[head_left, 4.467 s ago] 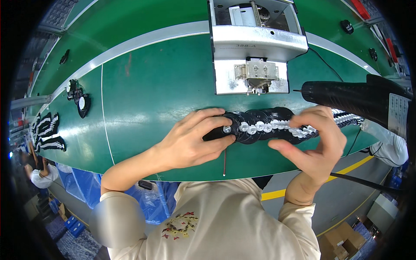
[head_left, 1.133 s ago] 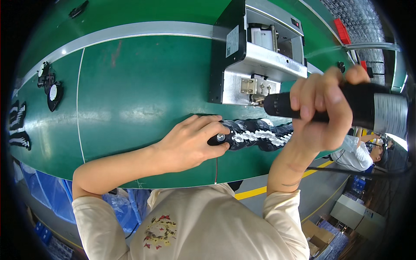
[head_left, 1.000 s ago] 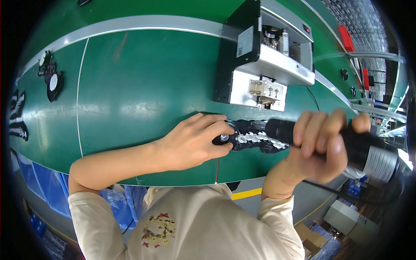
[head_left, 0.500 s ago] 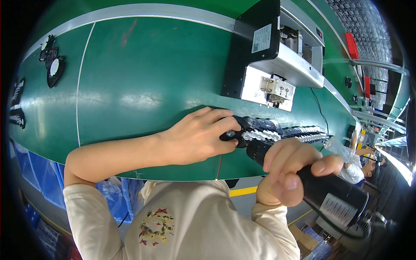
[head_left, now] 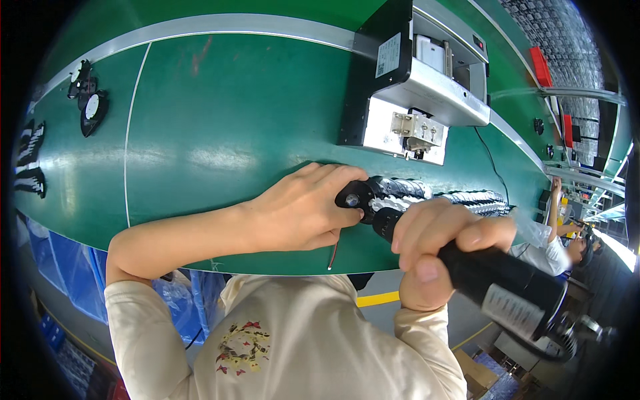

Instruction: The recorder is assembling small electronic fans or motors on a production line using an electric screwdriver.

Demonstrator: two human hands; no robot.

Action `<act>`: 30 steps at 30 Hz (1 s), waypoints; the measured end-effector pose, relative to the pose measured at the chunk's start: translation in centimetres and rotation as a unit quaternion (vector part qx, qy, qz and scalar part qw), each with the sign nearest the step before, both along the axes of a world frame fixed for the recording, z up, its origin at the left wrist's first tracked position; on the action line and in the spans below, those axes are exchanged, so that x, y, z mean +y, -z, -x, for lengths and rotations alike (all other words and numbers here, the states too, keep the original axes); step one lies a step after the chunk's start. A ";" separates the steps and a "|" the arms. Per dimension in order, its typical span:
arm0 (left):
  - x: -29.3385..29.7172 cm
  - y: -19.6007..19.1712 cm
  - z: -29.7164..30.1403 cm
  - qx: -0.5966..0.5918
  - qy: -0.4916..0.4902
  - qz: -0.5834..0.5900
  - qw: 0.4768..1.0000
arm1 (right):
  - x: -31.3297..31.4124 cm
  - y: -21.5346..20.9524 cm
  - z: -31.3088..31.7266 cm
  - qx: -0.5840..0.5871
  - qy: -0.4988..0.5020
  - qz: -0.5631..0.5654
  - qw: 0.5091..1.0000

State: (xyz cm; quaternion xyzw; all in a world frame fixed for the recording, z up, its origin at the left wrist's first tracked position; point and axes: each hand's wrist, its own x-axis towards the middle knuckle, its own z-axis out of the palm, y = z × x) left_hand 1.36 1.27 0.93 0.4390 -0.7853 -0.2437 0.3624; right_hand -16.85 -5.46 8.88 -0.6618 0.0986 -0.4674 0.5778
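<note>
The black cylindrical screwdriver [head_left: 501, 275] looked like smooth plastic with a low sheen; the white rectangular label [head_left: 512, 310] on it looked like paper. The black rounded part [head_left: 363, 189] appeared to be glossy plastic, with a small metallic-looking round fitting [head_left: 351, 199]. The flat green worktop [head_left: 247, 100] was smooth and semi-gloss, giving blurred reflections. The boxy black-and-silver machine [head_left: 447, 90] paired a matt black side with satin metal. The cream shirt [head_left: 313, 327] was soft, creased cloth; the blue sheeting [head_left: 70, 260], crinkled, shiny plastic.

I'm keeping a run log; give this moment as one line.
left hand: holding black part | right hand: gripping screwdriver | machine: on green table
</note>
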 end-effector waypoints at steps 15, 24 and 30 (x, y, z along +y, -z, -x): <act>-9.0 -1.0 -13.7 -0.137 -0.302 0.146 0.932 | -4.7 -3.3 6.2 -0.220 -0.039 -0.146 0.964; -17.6 0.0 -28.5 -0.210 -0.595 -0.008 0.776 | -7.2 0.1 8.2 -0.266 -0.042 -0.166 0.949; -19.2 0.2 -32.9 -0.252 -0.389 -0.171 0.870 | -6.4 -1.3 6.5 -0.262 -0.068 -0.154 0.950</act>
